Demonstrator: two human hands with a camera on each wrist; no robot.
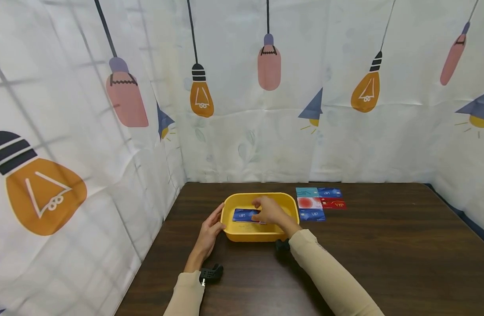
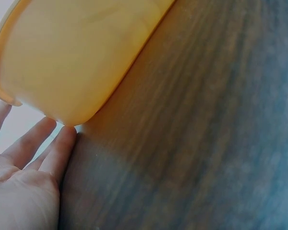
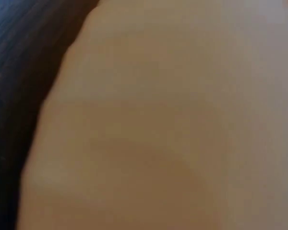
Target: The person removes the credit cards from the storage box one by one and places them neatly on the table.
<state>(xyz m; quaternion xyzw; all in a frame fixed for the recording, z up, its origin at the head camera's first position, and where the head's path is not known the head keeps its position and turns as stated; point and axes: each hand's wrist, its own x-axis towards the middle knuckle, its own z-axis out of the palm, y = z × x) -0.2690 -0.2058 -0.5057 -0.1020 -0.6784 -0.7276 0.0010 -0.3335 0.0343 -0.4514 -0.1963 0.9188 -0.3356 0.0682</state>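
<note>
my left hand (image 1: 209,231) rests against the left outer wall of the yellow tub (image 1: 242,235) on the dark wooden table (image 1: 384,254). fingers straight, not curled round anything; the left wrist view shows the fingertips (image 2: 62,139) laid against the tub's rounded corner, palm open.

my right hand (image 1: 270,210) reaches down inside the tub, over a blue card (image 1: 243,215) that lies flat on the tub floor. the hand covers the card's right end. fingers look bent downward at the card, but i cannot tell from the head view whether they pinch it or only touch it. the right wrist view is a blur of yellow at close range, no help.

progress, as a judgement: one card sits in the tub. five more cards (image 1: 320,203) lie in a neat block on the table just right of the tub's far corner: a teal one, blue ones, a red one, one white with a red spot. they are apart from both hands. so, if the cards are going in, most of the lot is outside; if coming out, this looks like the last.

card relative to grip: directly under my right fingertips, extending left of them toward my left hand, with the tub wall between card and left hand.
</note>
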